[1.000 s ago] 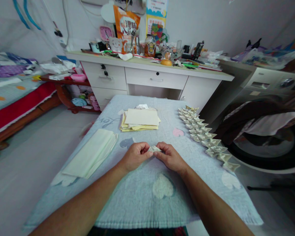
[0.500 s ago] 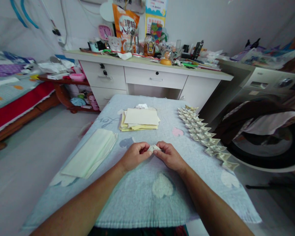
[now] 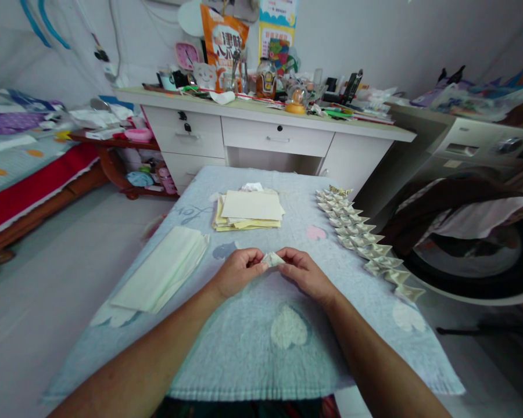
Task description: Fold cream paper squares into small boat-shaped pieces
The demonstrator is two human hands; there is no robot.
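Note:
Between both hands is a small folded paper piece (image 3: 272, 260), pale and peaked in the middle. My left hand (image 3: 243, 271) pinches its left end, thumb in front and fingers behind. At the right end, my right hand (image 3: 303, 271) grips it the same way. Beyond the hands lies a stack of cream and yellow paper sheets (image 3: 251, 206). To the left rests a pile of long pale green paper (image 3: 163, 270). Along the right side runs a row of several folded paper pieces (image 3: 359, 235) with pointed ends, nested against one another.
A blue patterned cloth (image 3: 244, 354) covers the table. Behind it stands a white desk (image 3: 253, 134) crowded with jars, a clock and a snack bag. A washing machine (image 3: 475, 145) with its door open is at the right, and a bed (image 3: 39, 168) at the left.
My fingers have shifted slightly on the folded paper, and a little more of its front face shows. The stacks and the row stay put.

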